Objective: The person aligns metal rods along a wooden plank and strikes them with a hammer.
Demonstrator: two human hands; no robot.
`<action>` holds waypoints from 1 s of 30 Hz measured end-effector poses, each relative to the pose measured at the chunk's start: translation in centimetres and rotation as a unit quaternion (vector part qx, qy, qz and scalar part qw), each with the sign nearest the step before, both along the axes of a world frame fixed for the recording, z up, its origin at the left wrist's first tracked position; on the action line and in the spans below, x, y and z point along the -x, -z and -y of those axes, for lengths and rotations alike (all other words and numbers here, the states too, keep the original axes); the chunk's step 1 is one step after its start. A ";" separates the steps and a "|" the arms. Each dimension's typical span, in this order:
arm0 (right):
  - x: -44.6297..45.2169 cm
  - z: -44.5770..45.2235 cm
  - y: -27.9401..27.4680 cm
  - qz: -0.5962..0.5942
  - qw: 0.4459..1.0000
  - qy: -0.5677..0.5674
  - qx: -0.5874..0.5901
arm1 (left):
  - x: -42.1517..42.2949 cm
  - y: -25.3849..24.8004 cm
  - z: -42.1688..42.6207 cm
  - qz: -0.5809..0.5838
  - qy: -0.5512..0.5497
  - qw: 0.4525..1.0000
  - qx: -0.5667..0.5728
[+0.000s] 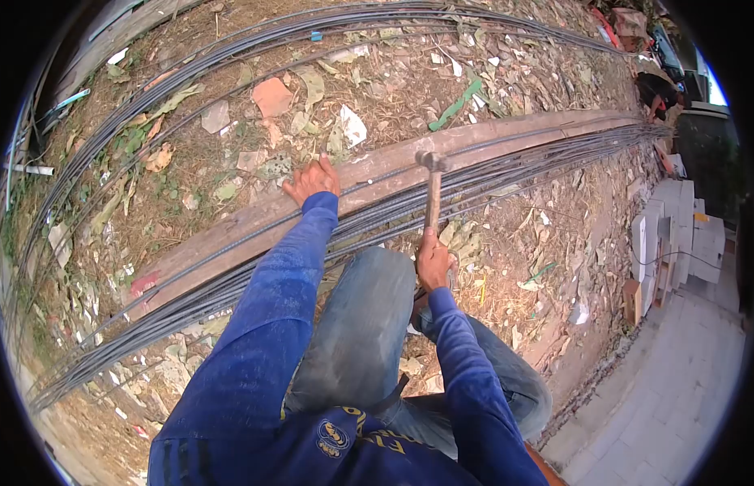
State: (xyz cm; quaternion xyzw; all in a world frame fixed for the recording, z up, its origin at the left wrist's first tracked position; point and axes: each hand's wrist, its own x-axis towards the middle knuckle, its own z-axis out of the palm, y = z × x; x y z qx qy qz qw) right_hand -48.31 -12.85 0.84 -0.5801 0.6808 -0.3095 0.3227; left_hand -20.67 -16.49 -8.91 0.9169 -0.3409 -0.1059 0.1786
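My right hand (433,261) is wrapped around the wooden handle of a hammer (434,198), whose metal head is over the long wooden plank (223,243) near a steel rebar rod (259,231). The rod lies lengthwise along the plank. My left hand (313,180) rests on the plank's far edge with its fingers apart, its wrist above the rod. Whether the palm touches the rod is hidden. A bundle of rebar (377,206) lies along the near side of the plank, just beyond my knee.
More long rods (231,53) curve across the ground behind. Dry leaves, broken tile (272,97) and a green strip (456,105) litter the soil. At the far right, another person (659,93) bends near the rods' end. Pale blocks (668,231) stand beside paving (644,389).
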 end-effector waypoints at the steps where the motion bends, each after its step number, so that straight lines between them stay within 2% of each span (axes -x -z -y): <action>1: 1.7 -2.3 4.3 -0.126 0.989 -0.033 -0.066 | 0.2 -0.5 0.1 -0.002 0.000 1.000 0.000; 3: 0.3 -1.3 0.7 -0.101 0.978 0.005 -0.180 | -0.5 0.1 0.7 0.013 -0.013 1.000 0.007; 4: 0.3 -0.9 1.0 -0.038 0.981 0.050 -0.186 | 0.1 0.4 0.3 0.016 -0.006 1.000 0.007; 7: 0.8 0.0 4.9 -0.018 0.999 0.027 -0.001 | 0.2 0.2 0.7 0.027 -0.007 1.000 0.013; 8: 1.3 0.0 4.4 -0.080 0.996 0.000 -0.042 | 0.5 0.4 0.5 0.033 -0.006 0.999 0.030; 10: 1.9 1.7 3.3 -0.131 0.984 -0.026 -0.122 | 0.6 0.0 0.6 0.037 -0.010 0.999 0.004; 12: 2.0 3.8 1.7 -0.111 0.974 -0.022 -0.196 | 0.6 0.2 0.6 0.030 -0.006 1.000 -0.002; 15: 4.4 4.1 2.7 -0.084 0.988 -0.059 -0.116 | 0.8 0.0 0.6 0.054 -0.005 0.998 0.009; 16: 6.7 5.5 4.9 -0.157 0.961 -0.097 -0.207 | 0.8 0.1 0.4 0.054 -0.004 0.999 -0.008; 17: 7.6 7.3 2.5 -0.152 0.950 -0.095 -0.258 | 0.8 0.3 0.2 0.054 0.000 0.998 -0.027; 20: 10.2 12.2 -5.0 -0.160 0.944 -0.100 -0.270 | 1.0 0.3 1.2 0.047 -0.001 0.999 -0.027; 21: 11.3 12.8 -8.8 -0.128 0.935 -0.097 -0.315 | 0.8 0.4 0.8 0.046 -0.005 0.999 -0.026; 23: 13.8 12.9 -13.3 0.003 0.963 -0.077 -0.257 | 0.9 0.2 0.8 0.034 0.004 0.998 -0.057; 25: 14.6 12.1 -18.3 0.135 0.967 -0.026 -0.215 | 0.5 0.1 0.6 0.033 0.002 0.997 -0.073; 27: 15.4 11.0 -21.7 0.185 0.980 0.004 -0.070 | 0.6 0.4 0.7 0.032 0.007 0.997 -0.066; 29: 14.7 10.6 -25.0 0.266 0.959 0.084 0.047 | 0.2 1.2 0.6 0.012 0.021 0.998 -0.056; 30: 14.8 11.0 -25.4 0.344 0.928 0.108 0.097 | -0.3 1.6 0.3 0.004 0.026 0.998 -0.053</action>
